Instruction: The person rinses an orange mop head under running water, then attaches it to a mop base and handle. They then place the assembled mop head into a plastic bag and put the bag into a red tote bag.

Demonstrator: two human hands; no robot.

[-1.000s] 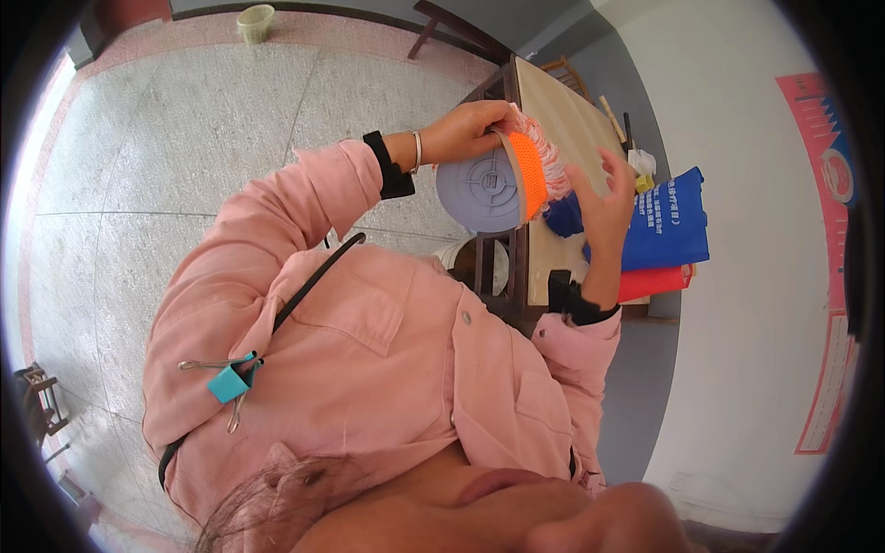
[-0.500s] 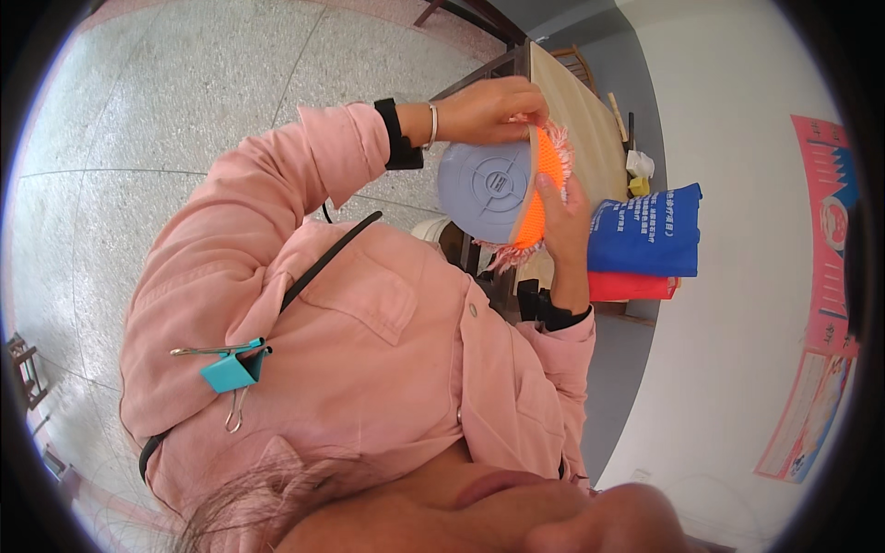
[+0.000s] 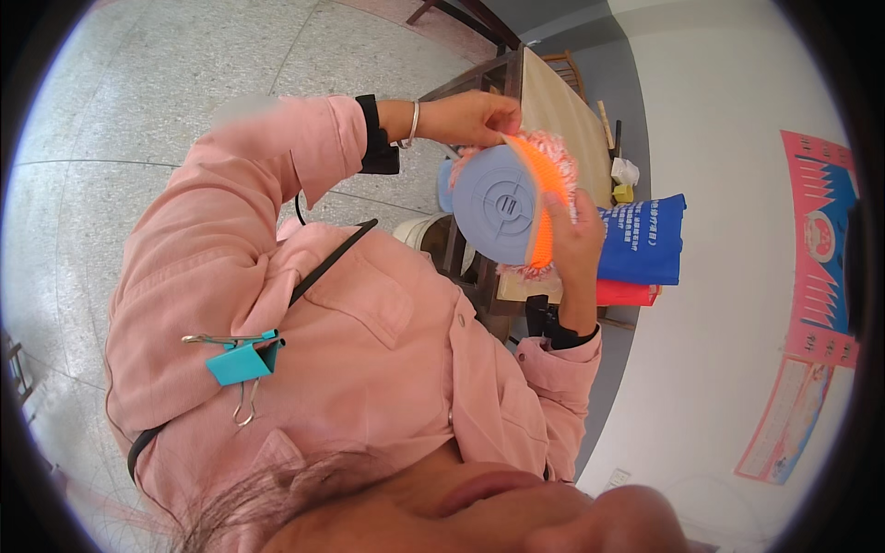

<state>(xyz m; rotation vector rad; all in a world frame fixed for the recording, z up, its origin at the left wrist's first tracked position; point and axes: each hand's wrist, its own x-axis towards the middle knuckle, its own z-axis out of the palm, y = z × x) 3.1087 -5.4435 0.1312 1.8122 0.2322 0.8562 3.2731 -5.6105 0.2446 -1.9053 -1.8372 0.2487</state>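
A round grey-blue plastic mop plate (image 3: 481, 207), with spokes moulded round its centre, is held above the table's near end. Along its right side sits a mop pad (image 3: 544, 226) with an orange mesh back, a pale binding and a shaggy pink-and-white fringe. My left hand (image 3: 493, 118), a silver bangle on its wrist, pinches the pad's upper edge with curled fingers. At the right my right hand (image 3: 576, 235) grips the pad, its thumb pressed on the orange mesh and its other fingers behind, partly hidden. Some fringe also shows past the plate's upper left.
A tan-topped table (image 3: 558, 101) with a dark frame stands beyond my hands. Near the right hand lie a blue bag (image 3: 650, 244) and a red bag (image 3: 631, 293). Below the plate is a white bucket (image 3: 417, 232). Posters (image 3: 816, 240) hang on the white wall at right.
Both hands have shifted slightly with the mop plate and pad. My left hand has moved a little left, and the fringe now shows along the plate's upper left edge.
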